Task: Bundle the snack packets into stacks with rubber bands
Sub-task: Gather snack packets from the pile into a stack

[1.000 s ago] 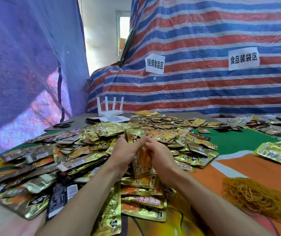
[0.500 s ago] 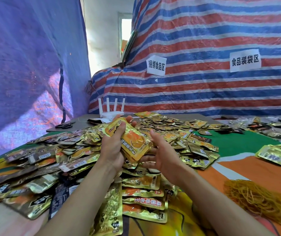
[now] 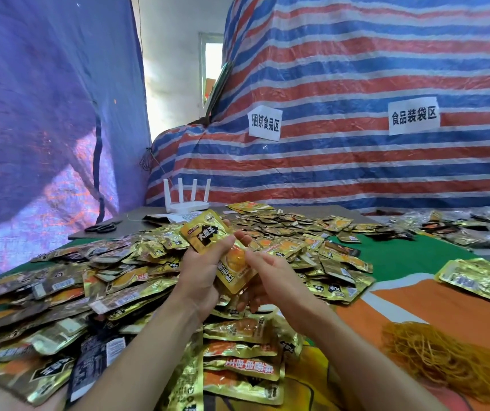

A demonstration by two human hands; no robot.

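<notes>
My left hand (image 3: 203, 271) grips a small stack of gold snack packets (image 3: 208, 236), held up above the table with the printed front toward me. My right hand (image 3: 270, 277) cups the stack's lower end from the right, fingers curled under it. A large heap of loose gold packets (image 3: 137, 262) covers the table from the left to the middle. A tangle of yellow rubber bands (image 3: 442, 357) lies at the lower right, apart from both hands. Several packets (image 3: 243, 351) lie flat just below my wrists.
A white router (image 3: 186, 203) and black scissors (image 3: 102, 227) sit at the table's far left end. Another gold packet pile (image 3: 481, 280) lies at the right edge, darker packets (image 3: 445, 226) behind it. Striped tarpaulin with two paper signs hangs behind; a blue tarpaulin stands left.
The packets went from upright between both hands to lifted and tilted. The stack now shows its printed front in my left hand, and my right hand has closed in under it.
</notes>
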